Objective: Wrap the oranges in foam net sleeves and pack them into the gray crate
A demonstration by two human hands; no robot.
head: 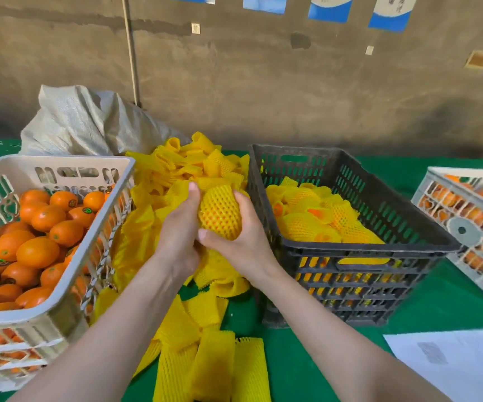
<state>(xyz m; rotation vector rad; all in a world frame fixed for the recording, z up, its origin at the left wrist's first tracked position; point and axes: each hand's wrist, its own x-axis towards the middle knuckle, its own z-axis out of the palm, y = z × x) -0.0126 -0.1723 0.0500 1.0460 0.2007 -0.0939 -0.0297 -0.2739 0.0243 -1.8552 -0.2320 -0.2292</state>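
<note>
We are holding one sleeved orange (220, 213) between both hands, above the heap of loose yellow foam net sleeves (182, 169), which lies between the white crate (60, 161) of bare oranges (37, 250) and the gray crate (365, 248). Our left hand (180, 227) is curling round its left side with the thumb raised along the top edge. Our right hand (243, 236) is cupping the right side and underside, fingers wrapped close. Neither hand is spread wide; both are gripping the same fruit through the net.

We are judging the orange as firm, round and fairly weighty for its size. The foam is light, soft and springy, and likely to creep back off the fruit if tugged by a loose end. So we are reckoning the best hold is on the fruit's flanks through the mesh, where the foam gives some friction, not on the frilled ends.

The sleeve's long axis is running roughly upright in the view, leaning slightly away from us. Its upper end is pointing toward the heap, and its lower end is hidden between our palms. Orange skin is showing through the stretched diamond mesh. Wrapped oranges (315, 221) are already lying in the gray crate just to the right.
</note>
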